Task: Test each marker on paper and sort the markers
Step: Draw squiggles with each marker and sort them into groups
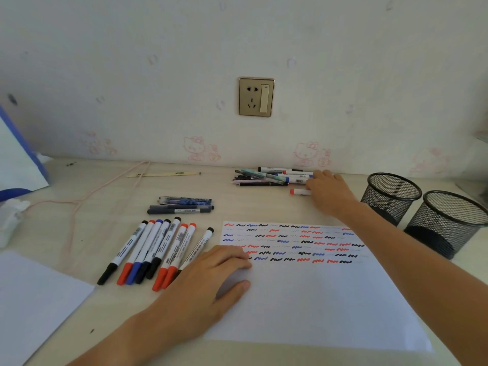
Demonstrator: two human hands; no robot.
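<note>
- Two mesh cups [390,196] stand at the right; contents cannot be told.
- Left hand [208,289] lies flat, fingers relaxed, on the paper [317,299] (squiggle rows on top half).
- Right hand [327,194] pinches a red-capped marker [299,192] beside the far pile [272,177].
- Sorted markers [155,249] lie left of the paper.

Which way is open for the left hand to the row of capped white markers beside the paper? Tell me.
Probably yes, sideways: the left hand rests flat on the white paper sheet, right beside the row of capped white markers, and nothing lies between them.
</note>
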